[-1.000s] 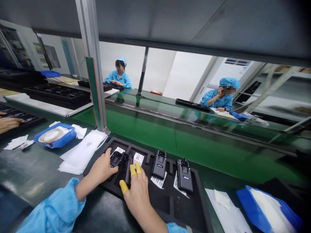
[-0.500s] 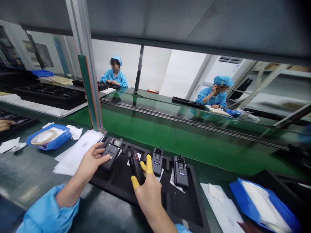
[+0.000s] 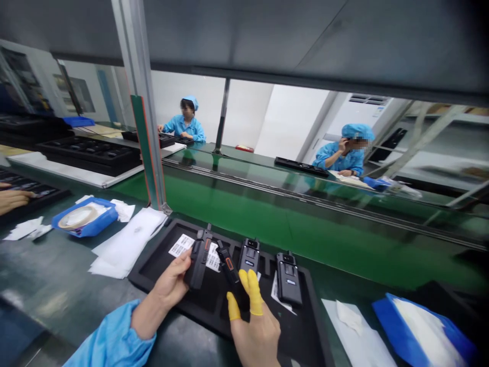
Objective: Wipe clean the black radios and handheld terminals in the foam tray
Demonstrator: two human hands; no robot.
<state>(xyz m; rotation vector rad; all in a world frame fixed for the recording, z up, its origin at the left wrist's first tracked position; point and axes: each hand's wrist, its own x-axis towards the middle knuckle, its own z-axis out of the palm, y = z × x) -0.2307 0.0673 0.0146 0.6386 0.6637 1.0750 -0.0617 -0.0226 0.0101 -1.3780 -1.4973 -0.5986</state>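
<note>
Left hand (image 3: 173,285): grasping the left handset (image 3: 199,257) by its lower half, thumb on the near edge and fingers wrapped behind it.
Left handset: held above the left part of the tray (image 3: 142,275), standing on edge with its antenna end pointing far.
Right hand (image 3: 256,331): thumb and 2 fingers wore yellow finger cots (image 3: 254,291) and pinched the lower end of the right handset (image 3: 229,265).
Right handset: raised over the tray's middle, tilted with its top leaning left and far, just beside the left handset; whether the 2 touched could not be told.
Tray: black foam, near the belt edge; 2 more handsets (image 3: 249,255) (image 3: 289,272) sat upright in slots to the right.
Labels (image 3: 181,245): white printed slips lay in the vacated slots, under the raised units.
Grip, judged: hold on the side edges only, cots on the casing, bare skin off the front faces.
Spacing, judged: keep the 2 units apart so the casings don't knock.
Clearance, judged: lift straight from the foam so the slips stay flat.
Surroundings: white sheets (image 3: 126,242) and a blue tray with a tape roll (image 3: 82,219) to the left; green belt (image 3: 267,214) beyond.
</note>
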